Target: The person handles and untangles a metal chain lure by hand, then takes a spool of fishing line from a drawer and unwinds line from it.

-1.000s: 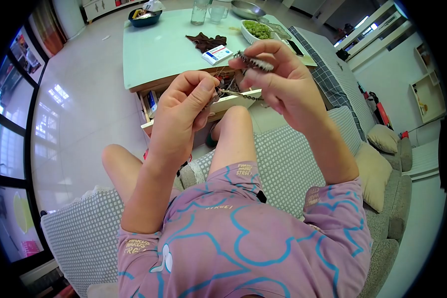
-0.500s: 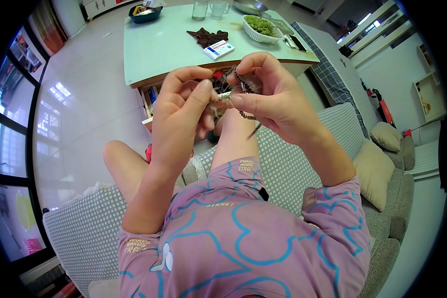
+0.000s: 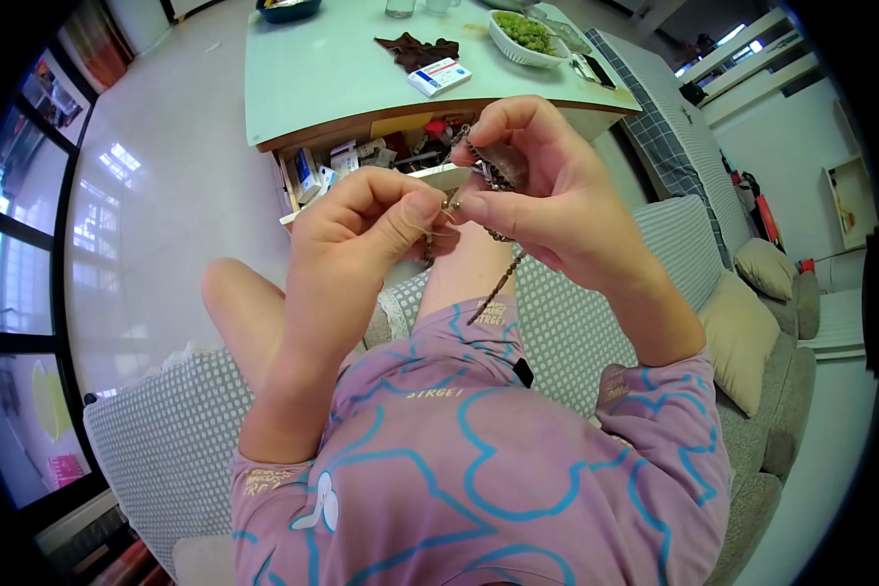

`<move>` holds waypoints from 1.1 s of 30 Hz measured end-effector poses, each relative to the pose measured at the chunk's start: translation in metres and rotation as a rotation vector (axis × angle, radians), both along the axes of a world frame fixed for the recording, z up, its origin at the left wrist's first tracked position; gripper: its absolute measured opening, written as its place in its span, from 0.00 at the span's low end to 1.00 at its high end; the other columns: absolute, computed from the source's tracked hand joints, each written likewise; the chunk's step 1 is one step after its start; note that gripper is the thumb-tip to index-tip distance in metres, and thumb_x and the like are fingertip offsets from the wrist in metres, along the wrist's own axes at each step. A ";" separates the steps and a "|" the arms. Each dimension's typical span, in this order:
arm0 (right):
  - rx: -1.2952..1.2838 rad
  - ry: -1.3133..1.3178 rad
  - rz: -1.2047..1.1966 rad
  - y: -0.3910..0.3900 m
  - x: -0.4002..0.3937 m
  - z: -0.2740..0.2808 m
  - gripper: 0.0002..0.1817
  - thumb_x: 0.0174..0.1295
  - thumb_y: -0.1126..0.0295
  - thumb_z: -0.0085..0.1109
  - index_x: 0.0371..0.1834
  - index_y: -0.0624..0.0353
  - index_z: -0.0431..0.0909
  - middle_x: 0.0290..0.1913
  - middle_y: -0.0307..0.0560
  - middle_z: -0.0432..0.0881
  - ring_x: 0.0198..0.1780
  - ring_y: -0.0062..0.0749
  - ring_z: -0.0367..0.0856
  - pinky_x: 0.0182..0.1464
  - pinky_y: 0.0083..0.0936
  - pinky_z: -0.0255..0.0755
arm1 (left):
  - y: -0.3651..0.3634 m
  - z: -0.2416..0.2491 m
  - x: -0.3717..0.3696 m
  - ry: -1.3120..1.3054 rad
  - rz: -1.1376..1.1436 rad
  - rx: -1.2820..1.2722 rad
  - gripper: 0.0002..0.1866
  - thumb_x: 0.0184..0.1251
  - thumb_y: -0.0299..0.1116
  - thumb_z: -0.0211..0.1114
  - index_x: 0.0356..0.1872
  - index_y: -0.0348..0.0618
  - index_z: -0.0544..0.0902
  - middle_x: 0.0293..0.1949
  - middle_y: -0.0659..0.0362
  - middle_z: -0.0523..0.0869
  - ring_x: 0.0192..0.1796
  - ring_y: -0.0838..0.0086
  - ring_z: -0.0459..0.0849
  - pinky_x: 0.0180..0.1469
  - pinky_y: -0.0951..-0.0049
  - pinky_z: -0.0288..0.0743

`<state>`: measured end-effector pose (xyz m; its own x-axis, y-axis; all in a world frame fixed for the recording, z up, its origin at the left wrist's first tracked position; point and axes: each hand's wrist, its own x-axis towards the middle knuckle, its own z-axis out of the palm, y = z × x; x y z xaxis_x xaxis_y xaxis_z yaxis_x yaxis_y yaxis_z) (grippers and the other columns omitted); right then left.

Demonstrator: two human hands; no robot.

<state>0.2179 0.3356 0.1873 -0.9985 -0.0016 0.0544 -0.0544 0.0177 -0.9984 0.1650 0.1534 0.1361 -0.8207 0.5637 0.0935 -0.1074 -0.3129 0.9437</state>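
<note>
My right hand (image 3: 568, 210) is closed around a dark beaded strand (image 3: 496, 289), part of it bunched against the palm and one end dangling over my thigh. My left hand (image 3: 347, 239) pinches thumb against forefinger on a thin pale thread (image 3: 441, 232). Small brass-coloured beads (image 3: 449, 205) show between the two sets of fingertips, which almost meet. A short piece of dark strand also hangs below the left fingers. How the thread joins the beads is too small to make out.
Beyond my hands is a pale green table (image 3: 313, 93) with its drawer (image 3: 288, 210) pulled out and full of small boxes. A brown cloth (image 3: 420, 51), a white-and-blue box (image 3: 439, 77) and a white basket of greens (image 3: 523, 44) lie on top. I sit on a sofa (image 3: 186, 430).
My left hand has dropped slightly and its fingers have curled in more. The strand's loose end now hangs longer and in plainer sight. The view has tipped down, showing more of the drawer.
</note>
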 end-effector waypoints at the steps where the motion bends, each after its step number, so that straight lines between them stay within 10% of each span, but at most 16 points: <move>1: -0.001 -0.005 0.000 0.000 0.000 -0.001 0.20 0.55 0.80 0.66 0.49 0.57 0.69 0.47 0.40 0.75 0.46 0.16 0.74 0.41 0.13 0.72 | -0.002 0.004 0.001 -0.115 -0.004 0.063 0.11 0.72 0.36 0.62 0.43 0.38 0.78 0.34 0.56 0.85 0.36 0.72 0.87 0.38 0.77 0.80; 19: -0.031 0.033 -0.027 0.006 0.001 0.004 0.21 0.56 0.77 0.66 0.51 0.56 0.68 0.48 0.40 0.76 0.35 0.12 0.74 0.25 0.09 0.64 | -0.008 0.007 -0.005 -0.206 -0.026 0.187 0.14 0.75 0.39 0.56 0.45 0.36 0.77 0.37 0.51 0.85 0.37 0.67 0.89 0.40 0.70 0.85; 21: -0.099 -0.031 -0.008 0.008 0.001 0.006 0.24 0.56 0.84 0.64 0.54 0.57 0.68 0.52 0.45 0.75 0.49 0.21 0.77 0.48 0.16 0.77 | -0.008 0.006 -0.004 -0.209 -0.017 0.184 0.14 0.75 0.39 0.56 0.44 0.36 0.77 0.37 0.52 0.85 0.36 0.68 0.89 0.40 0.71 0.85; 28: -0.093 -0.070 -0.011 0.005 0.001 0.013 0.23 0.56 0.82 0.63 0.55 0.57 0.68 0.51 0.46 0.76 0.43 0.21 0.80 0.46 0.16 0.79 | -0.010 0.004 -0.004 -0.067 0.113 0.085 0.12 0.72 0.38 0.62 0.42 0.38 0.79 0.35 0.57 0.83 0.27 0.79 0.80 0.31 0.78 0.77; 33: -0.108 0.014 -0.021 0.004 -0.003 0.005 0.22 0.58 0.80 0.63 0.54 0.56 0.68 0.50 0.44 0.74 0.42 0.25 0.83 0.29 0.12 0.70 | -0.014 0.001 -0.004 -0.091 0.081 0.081 0.13 0.73 0.39 0.61 0.40 0.38 0.79 0.34 0.56 0.83 0.27 0.79 0.80 0.29 0.79 0.77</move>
<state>0.2147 0.3397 0.1926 -0.9974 0.0255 0.0672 -0.0692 -0.0883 -0.9937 0.1608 0.1393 0.1370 -0.8701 0.4892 0.0596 -0.1625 -0.3990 0.9024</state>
